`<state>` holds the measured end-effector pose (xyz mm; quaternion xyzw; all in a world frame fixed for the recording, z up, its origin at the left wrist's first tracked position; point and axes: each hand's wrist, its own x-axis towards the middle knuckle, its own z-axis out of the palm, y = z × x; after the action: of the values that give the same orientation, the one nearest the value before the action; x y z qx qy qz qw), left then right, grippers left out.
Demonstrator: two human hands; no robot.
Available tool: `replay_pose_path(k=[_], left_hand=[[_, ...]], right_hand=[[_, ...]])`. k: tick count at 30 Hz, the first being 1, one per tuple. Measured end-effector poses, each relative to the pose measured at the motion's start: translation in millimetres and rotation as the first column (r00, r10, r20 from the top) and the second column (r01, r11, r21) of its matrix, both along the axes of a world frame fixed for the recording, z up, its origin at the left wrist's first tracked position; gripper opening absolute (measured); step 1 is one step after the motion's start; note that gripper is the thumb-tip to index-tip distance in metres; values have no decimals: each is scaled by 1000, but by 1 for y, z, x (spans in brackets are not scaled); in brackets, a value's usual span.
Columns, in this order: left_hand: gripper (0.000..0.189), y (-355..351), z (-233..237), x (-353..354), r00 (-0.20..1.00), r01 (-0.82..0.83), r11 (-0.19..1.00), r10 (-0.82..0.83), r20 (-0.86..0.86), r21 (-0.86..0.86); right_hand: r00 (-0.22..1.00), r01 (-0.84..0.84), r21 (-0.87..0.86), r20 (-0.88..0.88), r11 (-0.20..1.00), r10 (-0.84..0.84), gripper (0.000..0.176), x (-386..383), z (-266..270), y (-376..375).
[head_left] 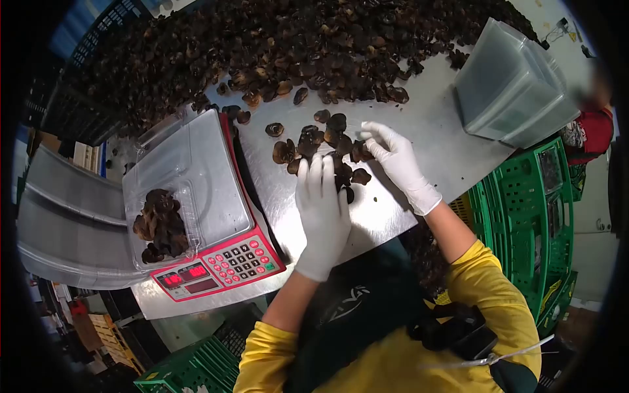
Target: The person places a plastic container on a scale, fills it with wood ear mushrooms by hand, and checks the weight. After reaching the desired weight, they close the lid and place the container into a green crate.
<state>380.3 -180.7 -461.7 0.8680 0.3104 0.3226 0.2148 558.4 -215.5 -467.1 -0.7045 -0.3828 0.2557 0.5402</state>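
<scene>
Dark brown, ear-shaped mushrooms point(310, 139) lie in a small loose group on the metal table between my hands. My left hand point(322, 216), in a white glove, is stretched out palm down, its fingertips on the near-left side of the group. My right hand point(403, 167), gloved too, is at the right side, thumb and forefinger apart beside a mushroom piece point(359, 151). To the left, a digital scale point(216, 196) with a red keypad panel carries a clear plastic punnet point(190, 219) with a clump of mushrooms point(162, 223) in it.
A large mushroom heap point(282, 49) covers the back of the table point(426, 124). A stack of clear containers point(508, 85) stands back right; more clear trays point(72, 223) are left of the scale. Green crates point(524, 203) are at the right, a person's red garment point(593, 134) beyond.
</scene>
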Motion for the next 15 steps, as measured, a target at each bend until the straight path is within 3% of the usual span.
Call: replay_pose_path(k=[1,3,5,6,7,10,12,15], left_hand=[[58,5,-1,7,1000,13,996,-13,-4,83],[52,17,-8,19,985,52,990,-29,-168,131],[50,20,-18,17,975,98,985,-67,-213,140],[48,19,-21,14,959,145,980,-105,-262,139],[48,18,-18,10,957,155,978,-114,-268,140],[40,8,-12,-2,971,114,987,-87,-221,114],[42,4,-9,-5,977,103,992,-87,-194,77],[47,0,7,-12,981,70,997,-64,-182,25]], right_hand=[[995,76,111,56,991,-83,18,-3,2,1],[982,111,143,136,984,-131,15,-5,4,-8],[823,40,-57,568,998,-1,13,-4,8,-26],[865,-21,-222,485,975,129,15,-8,15,-35],[795,-98,-133,586,986,158,17,-10,9,-39],[811,-115,-177,552,977,195,22,-17,-5,-43],[752,-104,-110,642,988,151,24,-12,-16,-36],[722,-67,-200,667,978,186,28,-13,-14,-29]])
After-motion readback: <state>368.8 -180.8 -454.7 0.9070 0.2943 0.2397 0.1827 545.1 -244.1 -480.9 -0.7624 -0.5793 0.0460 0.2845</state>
